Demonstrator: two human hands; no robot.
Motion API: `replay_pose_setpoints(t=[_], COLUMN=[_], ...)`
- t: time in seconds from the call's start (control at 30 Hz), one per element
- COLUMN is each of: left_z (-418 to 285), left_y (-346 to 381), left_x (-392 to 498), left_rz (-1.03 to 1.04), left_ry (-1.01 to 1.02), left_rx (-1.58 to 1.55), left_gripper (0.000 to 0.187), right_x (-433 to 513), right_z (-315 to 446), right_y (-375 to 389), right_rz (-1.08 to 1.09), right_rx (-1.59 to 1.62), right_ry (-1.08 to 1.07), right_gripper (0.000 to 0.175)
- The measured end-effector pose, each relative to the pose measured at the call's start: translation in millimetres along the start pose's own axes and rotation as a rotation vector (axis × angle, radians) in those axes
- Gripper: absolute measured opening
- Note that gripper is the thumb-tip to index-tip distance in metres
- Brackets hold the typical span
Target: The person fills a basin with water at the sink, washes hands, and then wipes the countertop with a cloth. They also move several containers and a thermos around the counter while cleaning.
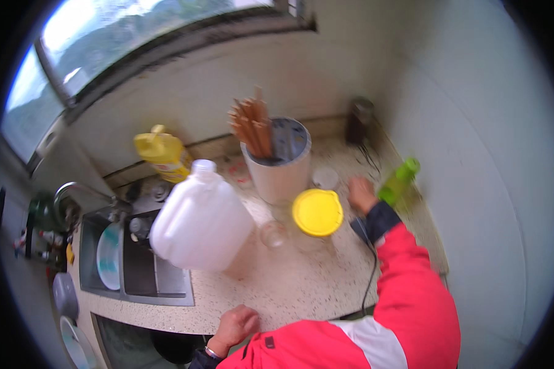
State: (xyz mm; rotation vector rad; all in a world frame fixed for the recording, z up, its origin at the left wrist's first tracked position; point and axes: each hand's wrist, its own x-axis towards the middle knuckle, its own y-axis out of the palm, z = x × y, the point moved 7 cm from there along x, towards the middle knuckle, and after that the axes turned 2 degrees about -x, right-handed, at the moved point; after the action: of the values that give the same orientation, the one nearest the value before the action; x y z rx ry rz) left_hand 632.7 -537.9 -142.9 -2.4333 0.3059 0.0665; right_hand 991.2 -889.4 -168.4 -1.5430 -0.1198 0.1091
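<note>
My right hand (361,193) reaches over the back right of the speckled countertop (304,281), between a clear jar with a yellow lid (317,212) and a green bottle (399,181). Its fingers are blurred, so whether it grips anything is unclear. A round whitish lid or disc (325,178) lies just left of it. My left hand (239,323), fingers curled, rests at the counter's front edge; no object shows in it. A large white translucent plastic jug (203,221) stands uncapped beyond it, with a small glass (273,234) at its right.
A white holder (279,177) with wooden chopsticks (254,124) stands behind the jar. A yellow jug (164,152) is near the wall. The double sink (157,302) with a faucet (81,187) lies left, a basin (109,258) inside. A dark container (359,121) stands in the back corner; a black cable (373,276) crosses the counter.
</note>
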Motion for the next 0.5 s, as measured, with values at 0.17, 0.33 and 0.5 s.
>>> replay_pose_setpoints(t=[0.17,0.33,0.5], left_z=[-9.3,-22.0,-57.6], left_y=[-7.5,-18.4,-59.2], left_x=[-14.2,-29.9,-36.8], left_rz=[-0.009,-0.026,-0.020], left_ry=[0.137,0.212,0.290], left_rx=[0.055,0.085,0.031], left_gripper=[0.011,0.010,0.009], right_x=[-41.3,-78.3,-110.8], right_z=[-2.1,-0.8,-14.8], right_y=[11.1,17.3,12.4], right_rz=[0.021,-0.065,-0.124], right_rx=[0.055,0.206,0.240], right_ry=[0.088,0.044,0.072], right_gripper=[0.011,0.010,0.010])
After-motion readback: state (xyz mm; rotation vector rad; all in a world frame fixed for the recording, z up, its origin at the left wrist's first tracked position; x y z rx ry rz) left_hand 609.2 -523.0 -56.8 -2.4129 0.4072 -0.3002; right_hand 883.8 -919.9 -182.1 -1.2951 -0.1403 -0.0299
